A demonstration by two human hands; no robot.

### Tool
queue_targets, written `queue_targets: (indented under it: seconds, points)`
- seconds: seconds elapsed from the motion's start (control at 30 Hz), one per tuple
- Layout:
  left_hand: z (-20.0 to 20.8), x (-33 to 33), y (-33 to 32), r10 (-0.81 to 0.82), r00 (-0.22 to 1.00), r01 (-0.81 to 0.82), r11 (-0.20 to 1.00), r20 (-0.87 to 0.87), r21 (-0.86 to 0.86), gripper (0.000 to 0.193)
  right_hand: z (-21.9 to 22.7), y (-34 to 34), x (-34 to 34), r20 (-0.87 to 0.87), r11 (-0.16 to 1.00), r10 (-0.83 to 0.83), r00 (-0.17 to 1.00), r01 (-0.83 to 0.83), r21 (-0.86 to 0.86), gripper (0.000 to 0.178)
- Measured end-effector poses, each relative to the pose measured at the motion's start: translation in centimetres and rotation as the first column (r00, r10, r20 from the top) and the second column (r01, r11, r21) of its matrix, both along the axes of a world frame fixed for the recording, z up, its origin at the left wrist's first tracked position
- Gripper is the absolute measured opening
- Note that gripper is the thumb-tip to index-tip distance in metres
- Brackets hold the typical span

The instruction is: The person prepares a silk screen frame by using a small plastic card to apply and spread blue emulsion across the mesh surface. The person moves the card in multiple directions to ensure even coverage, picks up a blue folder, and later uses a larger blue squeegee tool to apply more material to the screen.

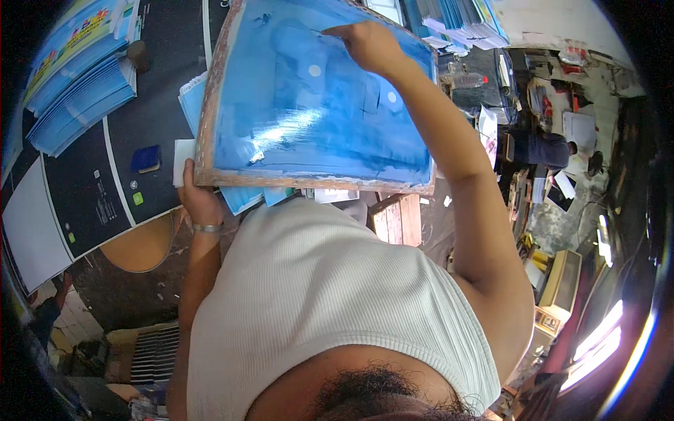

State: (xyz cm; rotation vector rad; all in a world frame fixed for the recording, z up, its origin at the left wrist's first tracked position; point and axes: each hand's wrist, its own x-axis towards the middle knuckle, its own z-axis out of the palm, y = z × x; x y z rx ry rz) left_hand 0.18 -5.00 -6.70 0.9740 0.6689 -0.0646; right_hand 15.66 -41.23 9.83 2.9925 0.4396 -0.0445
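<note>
A screen-printing frame (316, 181) with a wooden border and shiny blue mesh fills the upper middle of the view, tilted in front of my body. My left hand (200, 202) grips its near left corner, the thumb up along the side and the other fingers partly hidden. A white piece of paper (184, 156) sticks out next to that thumb. Over the far part of the mesh, my right hand (368, 48) has its index finger stretched out with the tip at the blue surface. Its other fingers are curled, and nothing shows in them.
Stacks of blue printed booklets (84, 102) stand on the black table (165, 70) at left, near a blue sponge-like block (146, 159). More stacked sheets (463, 21) lie beyond the frame. A clear bottle (467, 81) is at right; farther off, a person (544, 149) bends over.
</note>
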Motion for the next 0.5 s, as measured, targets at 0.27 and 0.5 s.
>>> queue_targets:
  seconds: [0.27, 0.5]
  points:
    - [-1.3, -0.5, 0.4, -0.147, 0.977, 0.103, 0.959, 0.152, 0.263, 0.032, 0.5, 1.0, -2.4, -0.04, 1.0, -0.009, 0.999, 0.009, 0.01, 0.046]
    - [-5.3, -0.9, 1.0, -0.302, 0.929, 0.105, 0.769, 0.213, 0.631, 0.034, 2.6, 0.0, 3.8, 0.148, 0.996, -0.085, 0.985, 0.082, 0.028, 0.031]
